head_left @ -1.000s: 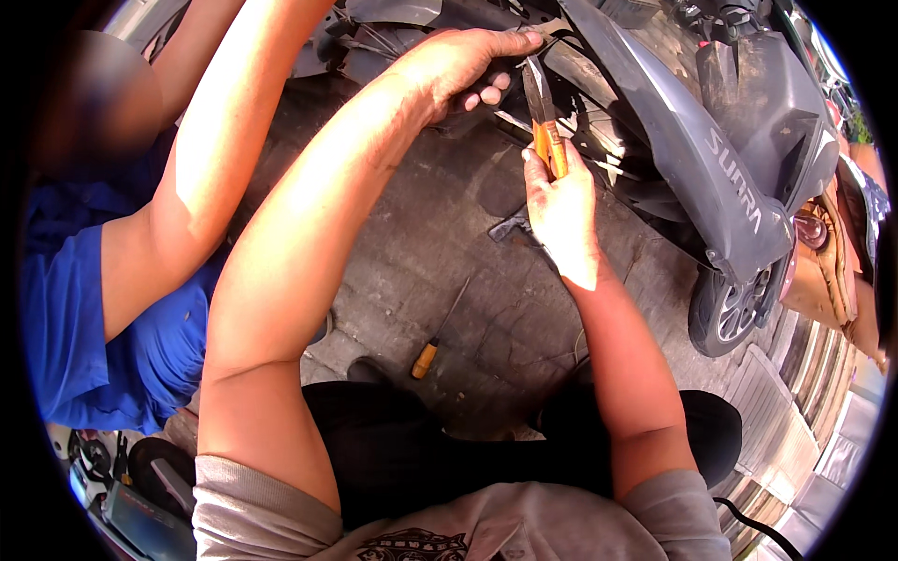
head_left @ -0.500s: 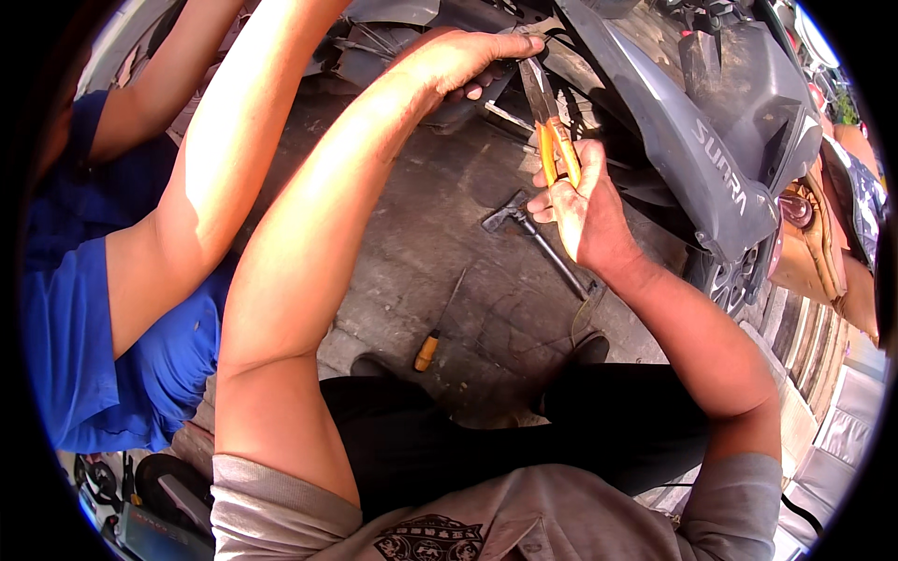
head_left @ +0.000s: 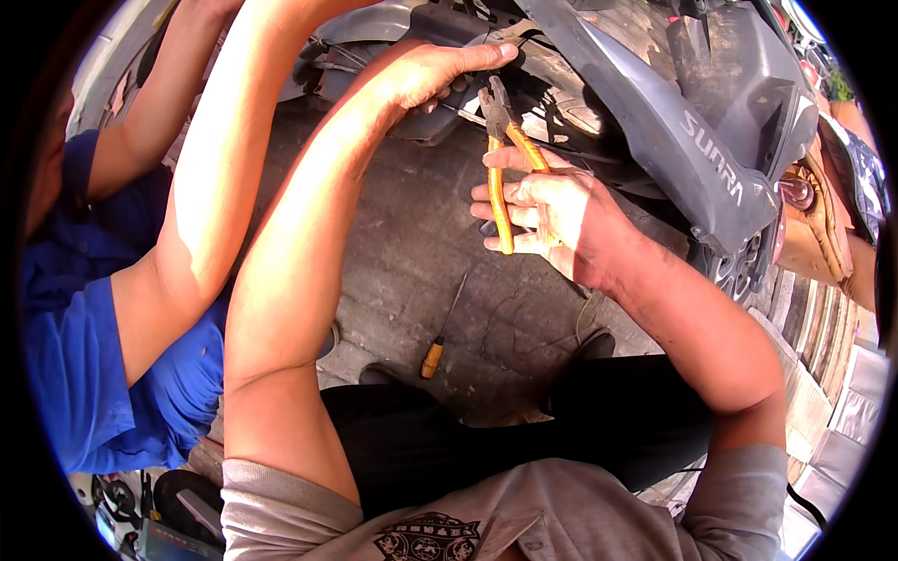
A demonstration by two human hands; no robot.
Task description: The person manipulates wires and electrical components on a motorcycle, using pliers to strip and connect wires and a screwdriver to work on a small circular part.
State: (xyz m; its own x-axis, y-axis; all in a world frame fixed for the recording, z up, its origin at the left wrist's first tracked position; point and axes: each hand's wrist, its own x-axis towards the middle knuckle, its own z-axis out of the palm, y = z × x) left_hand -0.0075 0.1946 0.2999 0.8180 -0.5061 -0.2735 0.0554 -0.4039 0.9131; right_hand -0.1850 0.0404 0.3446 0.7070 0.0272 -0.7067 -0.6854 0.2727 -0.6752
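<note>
In my right hand (head_left: 572,213) is a pair of pliers (head_left: 496,116) with orange handles. The handles are spread between thumb and fingers, and the jaws point up and are parted. Just beyond them, my left hand (head_left: 432,75) is at the dismantled grey scooter bodywork (head_left: 645,122), its thumb stretched toward a dark cable and the other fingers curled under. Whatever those fingers hold is hidden. The pliers' jaws are a little below the left thumb and appear to touch nothing.
A screwdriver (head_left: 432,359) with an orange handle lies on the dark paved floor (head_left: 393,271) before my feet. The hammer is mostly hidden behind my right hand. A co-worker in blue (head_left: 75,327) crouches close on the left, arms reaching toward the scooter. Another person's leg (head_left: 814,229) is at far right.
The pliers have come down and left, away from the left thumb, and their handles and jaws have spread. My left hand has shifted slightly left. The hammer has become mostly covered.
</note>
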